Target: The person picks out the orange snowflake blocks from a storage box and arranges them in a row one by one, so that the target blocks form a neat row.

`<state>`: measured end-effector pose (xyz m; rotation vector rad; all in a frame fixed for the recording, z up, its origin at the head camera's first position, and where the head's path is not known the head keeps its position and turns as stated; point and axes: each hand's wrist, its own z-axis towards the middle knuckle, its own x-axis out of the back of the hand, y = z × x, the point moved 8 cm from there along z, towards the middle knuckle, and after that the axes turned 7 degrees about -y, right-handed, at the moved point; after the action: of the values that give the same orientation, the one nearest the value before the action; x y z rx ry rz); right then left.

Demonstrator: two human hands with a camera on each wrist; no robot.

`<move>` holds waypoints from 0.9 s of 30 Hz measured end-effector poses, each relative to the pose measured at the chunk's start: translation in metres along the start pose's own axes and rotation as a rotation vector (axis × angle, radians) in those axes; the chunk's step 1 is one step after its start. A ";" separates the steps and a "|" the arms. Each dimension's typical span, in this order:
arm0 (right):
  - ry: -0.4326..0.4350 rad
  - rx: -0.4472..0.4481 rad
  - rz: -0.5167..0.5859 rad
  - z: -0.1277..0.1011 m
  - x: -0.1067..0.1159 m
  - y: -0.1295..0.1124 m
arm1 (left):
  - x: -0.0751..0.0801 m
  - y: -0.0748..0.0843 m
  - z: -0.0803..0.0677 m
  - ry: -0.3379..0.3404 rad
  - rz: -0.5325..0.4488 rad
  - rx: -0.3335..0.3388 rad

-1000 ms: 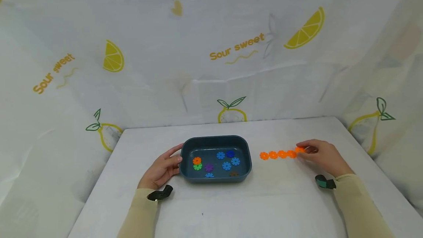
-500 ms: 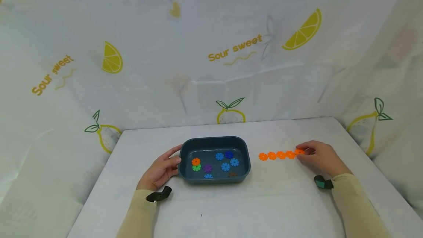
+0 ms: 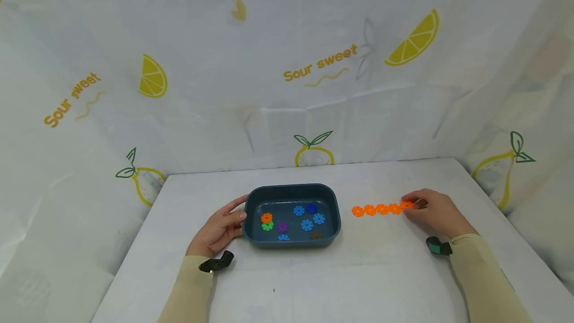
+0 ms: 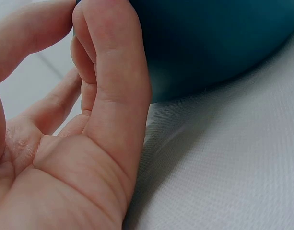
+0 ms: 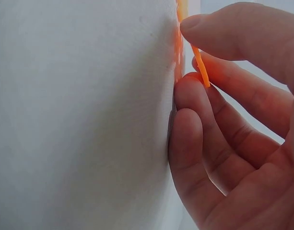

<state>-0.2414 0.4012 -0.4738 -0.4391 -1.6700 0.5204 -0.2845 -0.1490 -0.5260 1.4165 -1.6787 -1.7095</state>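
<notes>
Nearest the counter's front edge, the left hand [image 3: 219,228] lay curled against the left wall of the dark blue tray [image 3: 292,192], thumb and fingers gripping its rim, while the tray sat near the middle of the counter [image 3: 314,278] with loose blue, purple, green and orange discs [image 3: 307,224] inside. Toward the right edge, the right hand [image 3: 432,212] pinched the end orange disc [image 3: 406,205] between thumb and fingertips [image 5: 194,91]. That disc touched the right end of a row of orange discs [image 3: 375,209] lying flat between tray and hand.

Head view high, facing forward-down over the whole table [image 3: 314,283]; wrist views very close, at tabletop level.
</notes>
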 end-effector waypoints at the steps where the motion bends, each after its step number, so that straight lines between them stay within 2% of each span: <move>1: 0.000 0.001 0.001 0.000 0.000 0.000 | 0.000 0.000 0.000 -0.002 0.000 0.000; 13: 0.001 -0.004 0.005 -0.001 -0.001 0.000 | 0.001 0.000 0.000 0.005 0.014 -0.003; 21: 0.002 -0.014 -0.006 0.000 -0.001 0.002 | 0.001 -0.001 0.001 -0.019 0.017 -0.012; 27: 0.000 -0.014 -0.005 0.000 0.001 0.001 | 0.001 -0.001 0.001 -0.003 0.005 -0.004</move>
<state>-0.2420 0.4026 -0.4742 -0.4446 -1.6753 0.5051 -0.2859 -0.1493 -0.5274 1.4070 -1.6780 -1.7126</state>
